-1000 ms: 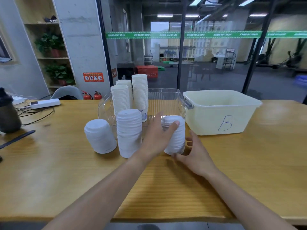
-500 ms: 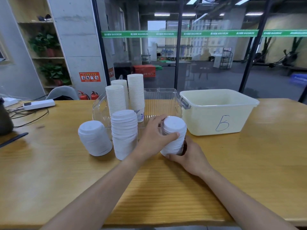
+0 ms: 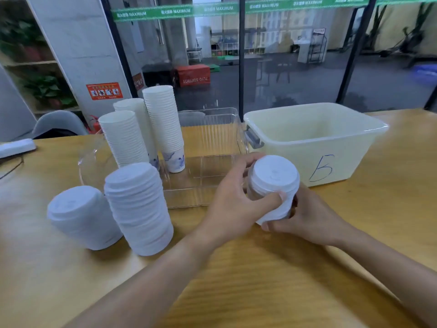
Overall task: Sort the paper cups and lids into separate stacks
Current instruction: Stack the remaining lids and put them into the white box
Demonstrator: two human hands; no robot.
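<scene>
Wooden table (image 3: 272, 292) runs the full width of the view, backed by a glass wall at its far edge. Near the middle of it, a short stack of white lids (image 3: 274, 185) is held between two hands, tilted with its top toward the camera. On its near-left side the left hand (image 3: 233, 205) curls round it, thumb across the front and fingertips over the far side. From the right, the right hand (image 3: 309, 215) holds the lower end, fingers wrapped under and behind it; whether the base touches the table cannot be told. Toward the left, a taller stack of lids (image 3: 139, 209) stands on the table leaning a little, and just beside it, nearer the left edge, a shorter lid stack (image 3: 82, 216) leans the same way. Behind these, a clear plastic tray (image 3: 208, 147) sits toward the far edge, with three columns of nested paper cups (image 3: 163, 121) standing upright in its left part. Right of the tray, touching or almost touching it, stands a pale translucent bin (image 3: 314, 140) marked with a blue handwritten letter (image 3: 322, 168) on its front wall. At the far-left edge lies a white power strip (image 3: 16, 147).
</scene>
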